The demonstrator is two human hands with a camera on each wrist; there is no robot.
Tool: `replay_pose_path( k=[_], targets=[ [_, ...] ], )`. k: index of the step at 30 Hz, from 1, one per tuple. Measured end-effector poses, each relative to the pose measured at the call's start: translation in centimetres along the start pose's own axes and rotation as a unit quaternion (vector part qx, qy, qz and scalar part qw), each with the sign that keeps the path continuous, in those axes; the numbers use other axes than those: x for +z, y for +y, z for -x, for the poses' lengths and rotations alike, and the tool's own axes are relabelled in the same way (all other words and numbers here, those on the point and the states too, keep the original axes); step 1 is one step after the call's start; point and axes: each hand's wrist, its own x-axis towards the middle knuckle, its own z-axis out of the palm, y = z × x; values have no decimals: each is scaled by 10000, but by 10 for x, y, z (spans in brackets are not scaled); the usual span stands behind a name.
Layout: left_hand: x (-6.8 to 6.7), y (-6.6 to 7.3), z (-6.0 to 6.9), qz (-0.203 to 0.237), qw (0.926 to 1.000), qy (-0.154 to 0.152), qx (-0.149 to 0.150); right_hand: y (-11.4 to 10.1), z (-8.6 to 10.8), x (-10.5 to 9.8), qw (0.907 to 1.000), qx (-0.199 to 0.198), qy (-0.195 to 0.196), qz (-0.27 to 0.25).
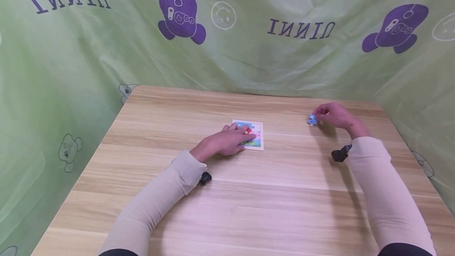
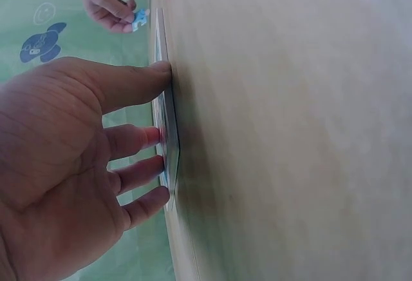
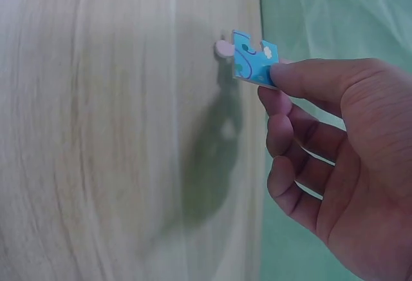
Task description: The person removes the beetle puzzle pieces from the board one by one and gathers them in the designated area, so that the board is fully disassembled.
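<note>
A small square jigsaw puzzle with a white frame lies on the table; colourful pieces show inside it. My left hand rests over its left part with fingers spread, covering some of the picture. In the left wrist view, the fingertips and thumb of my left hand touch the puzzle's face and edge. To the right, my right hand pinches a blue puzzle piece between thumb and fingers. The right wrist view shows this puzzle piece with a pink knob, held above the table by my right hand.
The wooden table stretches out toward the viewer. Behind it and along both sides hangs a green curtain with purple prints. Black wrist cameras sit at both sleeve cuffs.
</note>
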Motion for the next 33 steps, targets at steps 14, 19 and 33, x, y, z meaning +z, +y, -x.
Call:
replay_pose_path(
  k=[14, 19, 33],
  targets=[
    [0, -1, -1, 16, 10000, 12, 64, 11, -2, 2, 9995, 212, -76, 240],
    [2, -3, -2, -42, 10000, 12, 51, 12, -3, 6, 9994, 251, -72, 211],
    [2, -4, -1, -59, 9999, 47, 88, 12, -2, 11, 9992, 327, 11, 210]
  ],
)
